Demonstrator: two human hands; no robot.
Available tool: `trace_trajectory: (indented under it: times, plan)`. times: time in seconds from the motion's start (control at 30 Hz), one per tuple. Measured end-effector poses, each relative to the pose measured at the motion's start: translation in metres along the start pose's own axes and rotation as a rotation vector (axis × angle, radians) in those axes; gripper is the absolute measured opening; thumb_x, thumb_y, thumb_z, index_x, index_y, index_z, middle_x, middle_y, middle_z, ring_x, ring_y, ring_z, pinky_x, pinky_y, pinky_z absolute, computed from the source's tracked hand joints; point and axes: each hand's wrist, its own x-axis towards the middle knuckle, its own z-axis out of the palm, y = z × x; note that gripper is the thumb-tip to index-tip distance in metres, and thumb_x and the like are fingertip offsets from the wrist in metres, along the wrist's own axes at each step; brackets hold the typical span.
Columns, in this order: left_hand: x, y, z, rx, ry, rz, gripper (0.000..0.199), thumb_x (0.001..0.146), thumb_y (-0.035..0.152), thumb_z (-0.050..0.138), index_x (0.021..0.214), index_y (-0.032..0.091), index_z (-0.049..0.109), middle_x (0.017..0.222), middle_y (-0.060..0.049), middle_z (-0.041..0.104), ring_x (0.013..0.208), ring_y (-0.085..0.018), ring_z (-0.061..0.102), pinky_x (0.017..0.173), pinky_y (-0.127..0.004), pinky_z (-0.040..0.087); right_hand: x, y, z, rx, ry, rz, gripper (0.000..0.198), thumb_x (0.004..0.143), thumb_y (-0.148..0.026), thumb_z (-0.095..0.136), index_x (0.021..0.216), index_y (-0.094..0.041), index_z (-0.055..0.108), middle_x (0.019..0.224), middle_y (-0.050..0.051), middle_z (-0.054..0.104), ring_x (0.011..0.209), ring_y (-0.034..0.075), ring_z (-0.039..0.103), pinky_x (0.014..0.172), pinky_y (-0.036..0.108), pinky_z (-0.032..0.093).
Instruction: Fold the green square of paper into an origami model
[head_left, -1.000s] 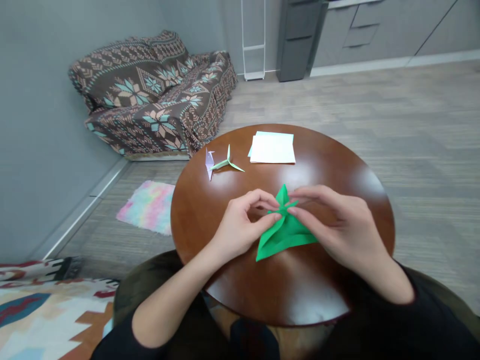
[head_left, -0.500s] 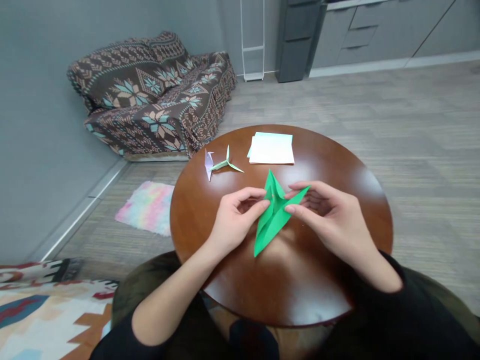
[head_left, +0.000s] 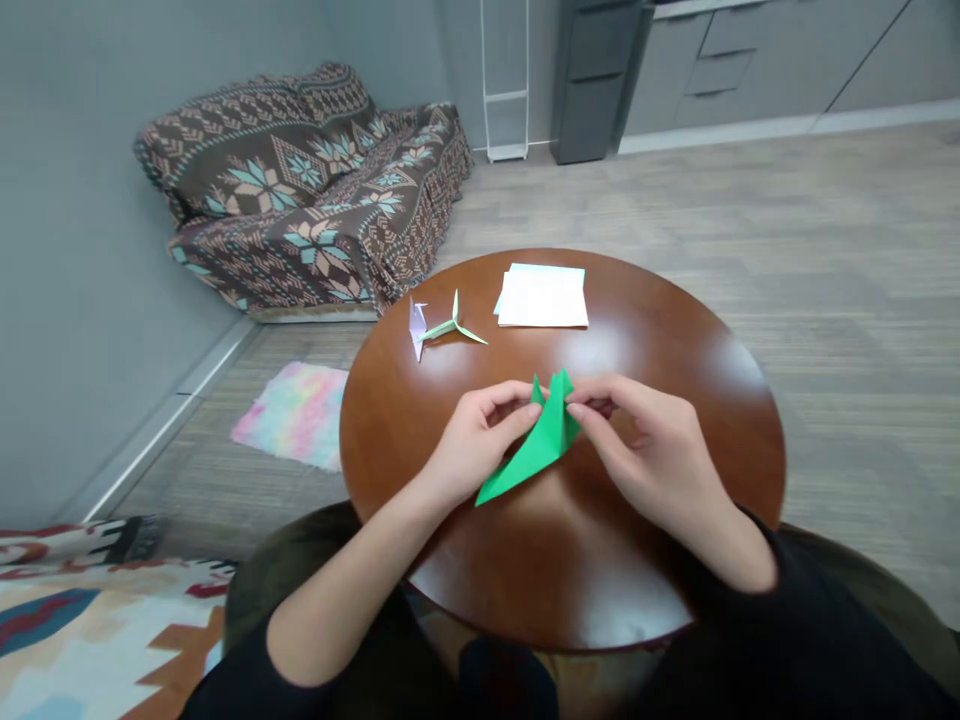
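A person's left hand [head_left: 480, 435] and right hand [head_left: 656, 445] grip a folded piece of green paper [head_left: 541, 440] from opposite sides, each pinching it between thumb and fingers, the 2 hands just apart. The paper is over the middle of a round brown table [head_left: 555, 590], 1 long point slanting to the near left and smaller tips rising at the far end; whether it touches the tabletop cannot be told. Farther left on the table, a pale green folded figure [head_left: 454, 326] with 3 slim points lies beside a purple folded figure [head_left: 417, 330]. At the far side is a stack of paper [head_left: 544, 302], white on top with a light blue edge showing. Beyond the table, a pastel fluffy rug [head_left: 296, 410] lies to the left, with a couch [head_left: 322, 210] in a patterned cover farther back and gray cabinets [head_left: 697, 75] at far right.
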Motion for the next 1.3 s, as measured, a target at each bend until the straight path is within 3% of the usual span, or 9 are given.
trace_trajectory:
  times: [0.13,0.27,0.4,0.5,0.73,0.93,1.1,1.3]
  plan:
    - [-0.001,-0.004,-0.001,-0.194,-0.065,-0.142,0.026,0.087,0.042,0.079,0.095,0.017,0.079,0.082,-0.002,0.073,0.073,-0.013,0.064,0.074,-0.023,0.051,0.0,0.002,0.0,0.0,0.0,0.047,0.011,0.091,-0.013,0.065,0.097,-0.022,0.066,0.08,0.001,0.071,0.065,0.016,0.063,0.063,0.03,0.052]
    - [-0.002,-0.006,0.0,-0.25,-0.098,-0.172,0.031,0.083,0.044,0.082,0.098,0.017,0.078,0.086,-0.004,0.074,0.075,-0.015,0.065,0.077,-0.027,0.052,0.0,0.0,-0.001,0.05,0.03,0.128,0.024,0.086,-0.015,0.07,0.109,-0.022,0.066,0.087,0.002,0.074,0.076,0.02,0.067,0.074,0.034,0.053]
    - [0.001,-0.008,-0.001,-0.19,-0.113,-0.127,0.028,0.073,0.036,0.09,0.091,0.017,0.078,0.087,-0.003,0.075,0.078,-0.016,0.066,0.08,-0.028,0.051,0.001,-0.002,-0.003,0.069,-0.035,0.165,0.006,0.088,-0.019,0.07,0.092,-0.024,0.071,0.081,0.001,0.074,0.08,0.022,0.067,0.076,0.037,0.049]
    - [0.002,-0.009,-0.002,-0.105,-0.104,-0.081,0.025,0.07,0.031,0.092,0.084,0.016,0.078,0.081,-0.001,0.072,0.077,-0.015,0.064,0.079,-0.027,0.05,0.001,-0.003,0.0,0.002,-0.04,0.117,0.008,0.09,-0.018,0.07,0.083,-0.023,0.07,0.078,0.001,0.074,0.078,0.022,0.065,0.076,0.039,0.044]
    - [0.001,-0.005,-0.001,0.117,0.027,-0.008,0.024,0.07,0.03,0.09,0.083,0.016,0.076,0.075,0.0,0.07,0.071,-0.015,0.061,0.073,-0.027,0.048,-0.003,-0.004,0.008,-0.159,-0.03,-0.039,0.011,0.093,-0.013,0.064,0.091,-0.023,0.063,0.083,0.001,0.074,0.079,0.021,0.065,0.08,0.04,0.04]
    - [0.0,-0.002,0.0,0.191,0.088,0.086,0.016,0.08,0.031,0.083,0.081,0.016,0.077,0.075,-0.002,0.072,0.072,-0.016,0.064,0.072,-0.026,0.05,-0.003,-0.007,0.003,-0.161,-0.08,-0.119,0.013,0.097,-0.011,0.057,0.099,-0.023,0.06,0.088,0.001,0.074,0.081,0.02,0.066,0.089,0.041,0.039]
    - [0.001,-0.002,-0.001,0.221,0.136,0.124,0.013,0.078,0.028,0.084,0.078,0.016,0.078,0.077,-0.003,0.075,0.073,-0.016,0.066,0.071,-0.026,0.052,-0.004,-0.009,0.002,-0.205,-0.088,-0.137,0.012,0.094,-0.019,0.066,0.103,-0.023,0.059,0.093,0.002,0.075,0.088,0.024,0.068,0.103,0.048,0.036]
    - [-0.001,0.002,0.001,0.216,0.135,0.128,0.012,0.08,0.027,0.082,0.08,0.016,0.079,0.076,-0.002,0.074,0.071,-0.014,0.066,0.069,-0.023,0.053,-0.004,-0.006,0.003,-0.185,-0.056,-0.097,0.011,0.092,-0.01,0.062,0.093,-0.021,0.062,0.084,0.001,0.074,0.078,0.021,0.068,0.1,0.047,0.039]
